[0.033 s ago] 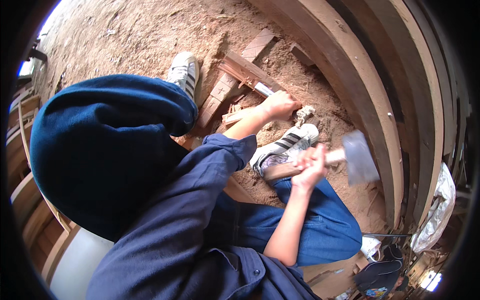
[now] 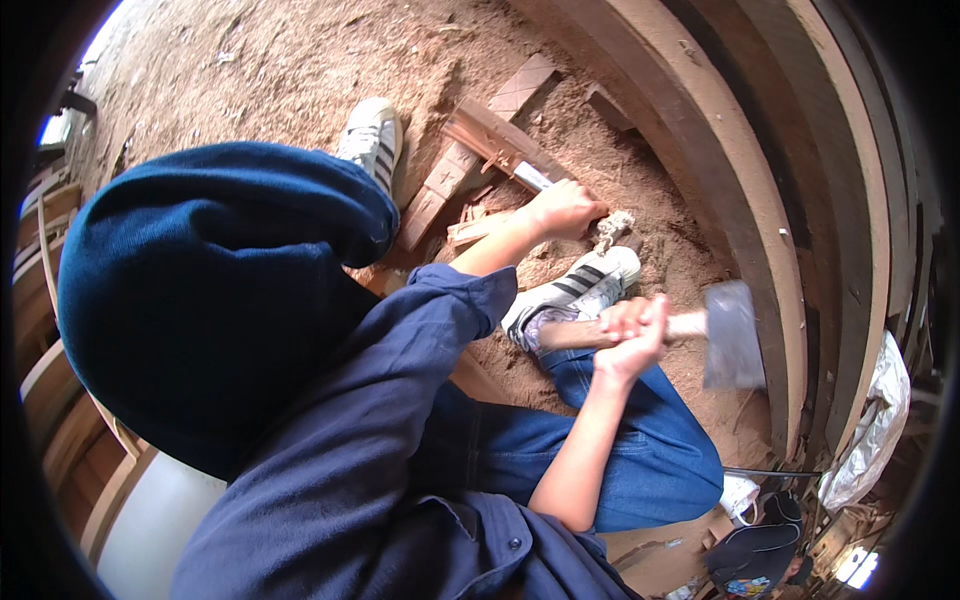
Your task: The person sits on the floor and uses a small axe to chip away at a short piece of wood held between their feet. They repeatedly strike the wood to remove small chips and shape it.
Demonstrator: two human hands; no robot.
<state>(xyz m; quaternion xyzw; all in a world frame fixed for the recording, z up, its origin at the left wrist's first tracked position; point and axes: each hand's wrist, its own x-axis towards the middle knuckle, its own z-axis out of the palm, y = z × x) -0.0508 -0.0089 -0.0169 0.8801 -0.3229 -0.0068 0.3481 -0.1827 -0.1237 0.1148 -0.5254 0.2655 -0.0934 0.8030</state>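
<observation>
My left hand (image 2: 568, 208) is closed around a chisel (image 2: 532, 177), whose metal blade rests on a reddish-brown piece of wood (image 2: 505, 140). A frayed, pale handle end (image 2: 612, 228) sticks out past my fist. Splintered chips show around the blade. My right hand (image 2: 633, 335) grips the wooden handle of a hammer (image 2: 733, 335) with a broad grey head, smeared by motion. The hammer is apart from the chisel, to its lower right. Under the worked piece, a marked wooden bar (image 2: 443, 178) lies crosswise on the ground.
My striped shoes (image 2: 372, 140) stand on both sides of the wood. Tall curved-looking timbers (image 2: 760, 200) line the right side. A white plastic sack (image 2: 872, 420) and a dark bag (image 2: 757, 545) lie at the lower right. Sawdust covers the ground (image 2: 270, 80).
My right hand and the hammer have moved a little to the right, away from the chisel. My left hand and the chisel stay in place on the wood.
</observation>
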